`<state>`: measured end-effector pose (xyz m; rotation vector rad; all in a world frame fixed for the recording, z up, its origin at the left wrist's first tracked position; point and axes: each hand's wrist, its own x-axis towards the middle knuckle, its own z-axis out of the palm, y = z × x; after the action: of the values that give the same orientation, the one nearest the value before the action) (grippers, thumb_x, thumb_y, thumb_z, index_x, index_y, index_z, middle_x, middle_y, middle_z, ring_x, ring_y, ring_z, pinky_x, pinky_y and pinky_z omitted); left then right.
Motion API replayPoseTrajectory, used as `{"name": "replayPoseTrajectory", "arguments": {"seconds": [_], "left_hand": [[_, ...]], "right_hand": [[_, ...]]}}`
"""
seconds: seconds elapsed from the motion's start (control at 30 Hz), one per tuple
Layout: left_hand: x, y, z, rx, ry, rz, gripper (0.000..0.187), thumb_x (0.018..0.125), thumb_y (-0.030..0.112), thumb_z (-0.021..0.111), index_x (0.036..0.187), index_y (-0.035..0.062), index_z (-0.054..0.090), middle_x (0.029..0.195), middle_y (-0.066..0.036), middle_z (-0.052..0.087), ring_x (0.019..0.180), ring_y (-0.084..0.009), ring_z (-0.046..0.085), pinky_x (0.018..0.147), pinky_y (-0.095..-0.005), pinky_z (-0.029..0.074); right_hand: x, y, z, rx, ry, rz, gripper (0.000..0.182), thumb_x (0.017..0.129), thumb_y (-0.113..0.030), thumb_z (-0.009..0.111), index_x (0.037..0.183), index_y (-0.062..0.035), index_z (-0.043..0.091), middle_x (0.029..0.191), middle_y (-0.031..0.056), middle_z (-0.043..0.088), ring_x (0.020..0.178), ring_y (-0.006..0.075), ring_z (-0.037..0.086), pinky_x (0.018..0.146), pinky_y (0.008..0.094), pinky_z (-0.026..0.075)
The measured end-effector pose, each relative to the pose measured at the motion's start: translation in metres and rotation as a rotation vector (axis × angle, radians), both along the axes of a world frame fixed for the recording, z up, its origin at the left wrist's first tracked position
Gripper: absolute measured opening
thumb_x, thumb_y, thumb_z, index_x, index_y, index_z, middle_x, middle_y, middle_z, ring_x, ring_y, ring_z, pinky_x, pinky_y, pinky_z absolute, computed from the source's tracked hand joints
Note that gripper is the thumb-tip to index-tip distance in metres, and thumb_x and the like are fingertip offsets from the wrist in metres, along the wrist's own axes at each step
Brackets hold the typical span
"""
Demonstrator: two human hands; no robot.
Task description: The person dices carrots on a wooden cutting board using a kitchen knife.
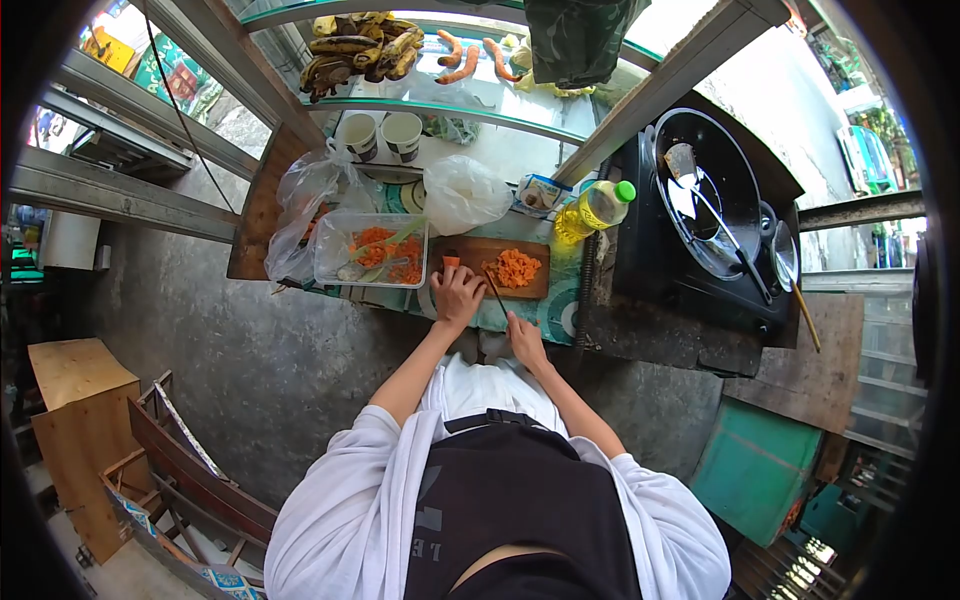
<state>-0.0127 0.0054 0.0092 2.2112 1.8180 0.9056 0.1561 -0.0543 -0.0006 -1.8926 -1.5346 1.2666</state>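
Observation:
My left hand (459, 294) rests on the near left part of a wooden cutting board (538, 285), fingers bent down and closed. An orange carrot piece (451, 261) shows at its fingertips; the rest of what lies under the fingers is hidden. My right hand (526, 340) is wrapped round a knife (495, 290), whose narrow blade points away from me, close beside the left fingers. Chopped carrot (514, 268) lies heaped on the right half of the board. Left of the board, a clear plastic tub (324, 250) contains more chopped carrot and a pale green spoon (405, 232).
A yellow oil bottle (592, 212) with a green cap leans right of the board. A black wok (715, 255) with utensils sits on the stove (650, 290). Behind are a plastic bag (465, 192), paper cups (402, 138) and a glass shelf with bananas (360, 45).

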Motion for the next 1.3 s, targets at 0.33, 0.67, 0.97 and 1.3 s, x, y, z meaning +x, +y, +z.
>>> {"name": "replayPoseTrajectory", "arguments": {"seconds": [0.33,0.67,0.97,1.3], "left_hand": [[-0.001,-0.002,-0.003,0.031,0.034,-0.029,0.005,0.070,0.017,0.070,0.072,0.0129,0.068,0.079,0.001,0.052,0.086,-0.0187,0.046,0.078,-0.0409,0.030],[0.001,-0.001,-0.007,0.038,0.025,0.005,0.007,0.068,0.018,0.070,0.072,0.0129,0.067,0.077,0.002,0.052,0.083,-0.0177,0.047,0.076,-0.0399,0.030],[0.001,0.000,-0.006,0.055,0.047,-0.005,0.006,0.067,0.016,0.069,0.072,0.0128,0.067,0.077,0.002,0.052,0.082,-0.0172,0.048,0.075,-0.0392,0.030],[0.002,0.001,-0.009,0.075,0.047,0.002,0.005,0.066,0.016,0.067,0.070,0.0132,0.066,0.075,0.002,0.051,0.081,-0.0179,0.048,0.075,-0.0394,0.030]], "right_hand": [[-0.007,0.000,0.012,-0.232,0.123,-0.050,0.060,0.093,-0.046,0.031,0.062,-0.0001,0.054,0.052,0.0115,0.053,0.054,0.0255,0.055,0.057,0.0367,0.041],[-0.010,0.000,0.016,-0.225,0.104,-0.064,0.060,0.093,-0.046,0.032,0.062,-0.0002,0.054,0.051,0.0102,0.052,0.052,0.0229,0.054,0.055,0.0356,0.041],[-0.009,0.002,0.011,-0.223,0.045,-0.030,0.059,0.092,-0.045,0.031,0.067,0.0024,0.055,0.059,0.0171,0.056,0.061,0.0333,0.056,0.062,0.0403,0.042],[-0.011,0.006,0.009,-0.081,-0.216,0.099,0.056,0.094,-0.042,0.027,0.081,0.0016,0.059,0.080,0.0274,0.058,0.083,0.0460,0.053,0.074,0.0494,0.040]]}}
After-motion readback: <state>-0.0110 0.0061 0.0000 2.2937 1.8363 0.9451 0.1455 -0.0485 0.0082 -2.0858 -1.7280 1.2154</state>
